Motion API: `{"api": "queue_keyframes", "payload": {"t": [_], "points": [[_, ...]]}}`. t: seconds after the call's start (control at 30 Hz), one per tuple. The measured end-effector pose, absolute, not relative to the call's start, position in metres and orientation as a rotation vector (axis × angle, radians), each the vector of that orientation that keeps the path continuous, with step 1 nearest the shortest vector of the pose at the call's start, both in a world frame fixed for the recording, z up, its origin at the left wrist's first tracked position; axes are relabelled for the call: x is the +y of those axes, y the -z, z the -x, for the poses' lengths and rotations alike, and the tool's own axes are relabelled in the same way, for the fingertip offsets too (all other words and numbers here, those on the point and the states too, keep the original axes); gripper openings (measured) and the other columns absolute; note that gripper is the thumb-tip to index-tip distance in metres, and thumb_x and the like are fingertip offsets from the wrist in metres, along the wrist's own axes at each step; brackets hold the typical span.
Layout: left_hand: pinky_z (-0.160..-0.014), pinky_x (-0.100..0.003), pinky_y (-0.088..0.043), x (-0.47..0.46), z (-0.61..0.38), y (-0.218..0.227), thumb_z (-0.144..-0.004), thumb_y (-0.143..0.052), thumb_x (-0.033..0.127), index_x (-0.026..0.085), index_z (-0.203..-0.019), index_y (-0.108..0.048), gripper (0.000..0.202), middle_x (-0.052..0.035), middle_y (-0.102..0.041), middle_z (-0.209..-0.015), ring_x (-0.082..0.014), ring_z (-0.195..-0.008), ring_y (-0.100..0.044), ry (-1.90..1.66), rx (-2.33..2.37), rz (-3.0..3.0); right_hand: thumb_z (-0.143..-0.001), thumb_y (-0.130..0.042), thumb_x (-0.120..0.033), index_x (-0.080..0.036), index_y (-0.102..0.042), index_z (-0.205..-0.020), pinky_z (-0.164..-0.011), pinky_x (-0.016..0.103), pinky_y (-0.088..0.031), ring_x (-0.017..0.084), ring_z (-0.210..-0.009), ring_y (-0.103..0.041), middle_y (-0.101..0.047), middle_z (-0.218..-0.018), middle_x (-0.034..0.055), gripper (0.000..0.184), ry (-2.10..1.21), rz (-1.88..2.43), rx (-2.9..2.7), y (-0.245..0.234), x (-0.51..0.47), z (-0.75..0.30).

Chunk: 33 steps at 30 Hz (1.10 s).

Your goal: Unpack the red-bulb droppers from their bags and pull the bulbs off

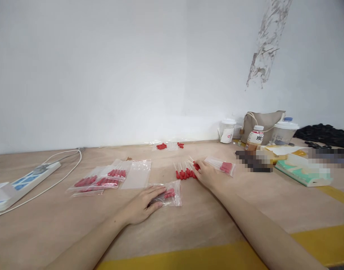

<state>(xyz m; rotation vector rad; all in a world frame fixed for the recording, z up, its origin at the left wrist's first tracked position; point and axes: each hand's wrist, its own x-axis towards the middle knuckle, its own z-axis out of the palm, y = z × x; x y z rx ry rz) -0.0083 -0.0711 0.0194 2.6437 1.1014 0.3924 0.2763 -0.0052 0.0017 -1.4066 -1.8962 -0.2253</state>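
Two hands, head view; left hand [142, 206] flat, fingers loose over a zip-lock bag [177, 195]; right hand [207, 174] nearer the red-headed sticks [184, 174], curled at their right end, grip can't tell; stems point wallward; bench [162, 170] shows left of the row, yellow strip [183, 259] along near edge.

Left grip [143, 202] is spread — right grip [206, 174] curled.

White wall [90, 75] w/ dk scuffs [265, 48] behind brn table [174, 230].
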Motion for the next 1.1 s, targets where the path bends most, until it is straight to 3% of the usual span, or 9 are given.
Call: {"api": "queue_keyframes", "payload": {"t": [0.27, 0.5, 0.7, 0.9, 1.0, 1.1], "points": [[-0.103, -0.038, -0.027, -0.071, 0.008, -0.019, -0.087, -0.035, 0.042, 0.028, -0.13, -0.033, 0.045, -0.0008, -0.038, -0.134, -0.0184, -0.124, -0.032, -0.4, 1.084, -2.642, -0.079, -0.049, -0.039, -0.02, -0.051, -0.089, -0.063, 0.025, -0.039, 0.016, -0.073, -0.057, -0.061, -0.081, 0.0027, 0.022, 0.084, 1.392, -1.892, 0.001, -0.008, -0.272], [-0.103, -0.037, -0.027, -0.07, 0.008, -0.018, -0.087, -0.036, 0.042, 0.029, -0.13, -0.033, 0.045, 0.0004, -0.038, -0.134, -0.0174, -0.124, -0.032, -0.403, 1.091, -2.634, -0.07, -0.056, -0.051, -0.02, -0.053, -0.085, -0.062, 0.026, -0.038, 0.017, -0.072, -0.056, -0.061, -0.078, 0.0019, 0.035, -0.002, 1.46, -1.806, 0.001, -0.011, -0.268], [-0.103, -0.038, -0.027, -0.071, 0.009, -0.019, -0.087, -0.035, 0.042, 0.029, -0.13, -0.033, 0.045, -0.0005, -0.038, -0.134, -0.018, -0.124, -0.033, -0.401, 1.084, -2.647, -0.057, -0.064, -0.057, -0.02, -0.055, -0.092, -0.067, 0.029, -0.037, 0.021, -0.081, -0.054, -0.061, -0.086, 0.0042, 0.052, 0.063, 1.496, -1.795, -0.005, -0.016, -0.267], [-0.103, -0.038, -0.027, -0.071, 0.008, -0.02, -0.087, -0.035, 0.042, 0.029, -0.13, -0.033, 0.045, -0.0004, -0.038, -0.134, -0.0181, -0.124, -0.032, -0.405, 1.096, -2.639, -0.06, -0.059, -0.06, -0.021, -0.06, -0.077, -0.064, 0.028, -0.034, 0.019, -0.075, -0.054, -0.061, -0.077, 0.0036, 0.043, 0.042, 1.543, -1.838, -0.006, -0.017, -0.274], [-0.104, -0.037, -0.027, -0.071, 0.008, -0.02, -0.087, -0.036, 0.042, 0.03, -0.129, -0.033, 0.045, 0.0006, -0.038, -0.134, -0.0175, -0.124, -0.032, -0.401, 1.106, -2.624, -0.06, -0.058, -0.061, -0.021, -0.061, -0.079, -0.063, 0.027, -0.033, 0.018, -0.074, -0.054, -0.063, -0.078, 0.0029, 0.044, 0.015, 1.553, -1.837, -0.006, -0.018, -0.275], [-0.104, -0.036, -0.027, -0.071, 0.008, -0.02, -0.087, -0.036, 0.042, 0.03, -0.129, -0.033, 0.045, 0.0009, -0.038, -0.135, -0.0171, -0.124, -0.032, -0.405, 1.102, -2.62, -0.07, -0.053, -0.054, -0.021, -0.063, -0.08, -0.067, 0.028, -0.032, 0.018, -0.078, -0.054, -0.064, -0.079, 0.0028, 0.036, 0.051, 1.54, -1.831, -0.007, -0.018, -0.274]]}}
